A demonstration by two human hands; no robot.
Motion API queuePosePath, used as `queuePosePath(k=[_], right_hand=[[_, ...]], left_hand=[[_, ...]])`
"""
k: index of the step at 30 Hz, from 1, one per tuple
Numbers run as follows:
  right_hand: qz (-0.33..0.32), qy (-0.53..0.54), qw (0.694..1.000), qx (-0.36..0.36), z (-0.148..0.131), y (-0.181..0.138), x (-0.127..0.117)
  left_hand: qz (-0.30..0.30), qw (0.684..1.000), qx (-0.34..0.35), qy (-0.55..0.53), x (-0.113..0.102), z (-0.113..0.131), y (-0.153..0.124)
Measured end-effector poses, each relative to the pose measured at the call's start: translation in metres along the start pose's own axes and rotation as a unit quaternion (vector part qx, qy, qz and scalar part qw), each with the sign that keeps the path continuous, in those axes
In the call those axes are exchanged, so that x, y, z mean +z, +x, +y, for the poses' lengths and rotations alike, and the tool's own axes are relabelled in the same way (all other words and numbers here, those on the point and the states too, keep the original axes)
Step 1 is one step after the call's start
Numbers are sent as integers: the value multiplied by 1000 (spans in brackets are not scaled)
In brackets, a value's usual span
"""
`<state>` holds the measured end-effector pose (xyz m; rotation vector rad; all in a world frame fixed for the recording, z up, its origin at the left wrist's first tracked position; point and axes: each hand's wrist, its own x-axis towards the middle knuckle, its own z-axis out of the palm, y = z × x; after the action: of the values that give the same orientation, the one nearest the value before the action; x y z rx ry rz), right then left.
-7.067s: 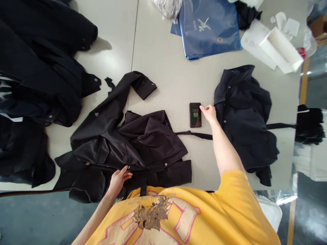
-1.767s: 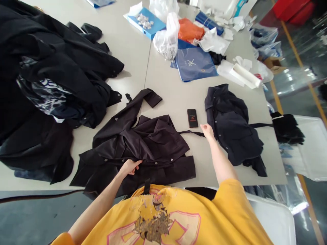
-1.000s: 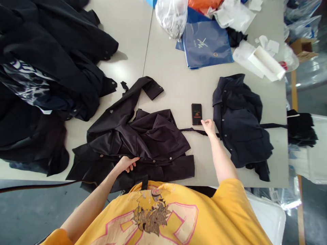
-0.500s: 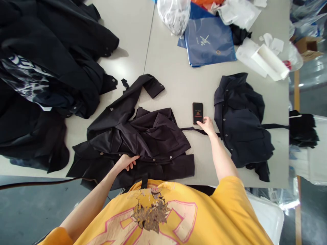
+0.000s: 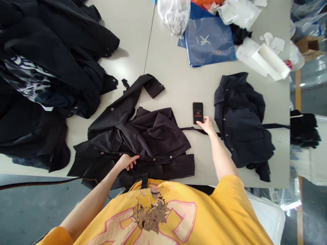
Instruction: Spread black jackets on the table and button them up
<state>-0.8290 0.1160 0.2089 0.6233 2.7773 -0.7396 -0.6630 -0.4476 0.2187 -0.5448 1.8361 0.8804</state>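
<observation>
A black jacket (image 5: pixel 143 136) lies spread and crumpled on the grey table (image 5: pixel 178 85) in front of me. My left hand (image 5: pixel 125 161) rests flat on its lower front near a row of snaps, fingers stretched out. My right hand (image 5: pixel 207 124) reaches to the near end of a black phone (image 5: pixel 198 112) with a lit screen, one finger extended onto it. A thin black belt (image 5: pixel 194 129) runs under that hand. A second dark jacket (image 5: pixel 242 117) lies bunched to the right of the phone.
A large heap of dark garments (image 5: pixel 43 75) fills the left side. At the far edge sit a blue bag (image 5: pixel 208 42), a clear plastic bag (image 5: pixel 172 15) and white boxes (image 5: pixel 265 59). More black cloth (image 5: pixel 304 127) hangs off the right edge.
My right hand has moved from beside the phone's far end, back toward me, then up to its near end. The left hand stays on the jacket. The view tilted up, then back down.
</observation>
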Motion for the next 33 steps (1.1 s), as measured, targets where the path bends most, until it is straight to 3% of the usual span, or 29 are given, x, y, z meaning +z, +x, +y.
queuePosePath(k=[18,24,33], right_hand=[[-4,-18,1000,11,-9,-3,-3],[-10,82,995,55,-6,5,-11],[-6,57,998,-2,-1,30,-15]], left_hand=[[29,999,1,43,4,-7,2],[22,999,-1,42,3,-5,1],[26,999,13,27,3,-6,0]])
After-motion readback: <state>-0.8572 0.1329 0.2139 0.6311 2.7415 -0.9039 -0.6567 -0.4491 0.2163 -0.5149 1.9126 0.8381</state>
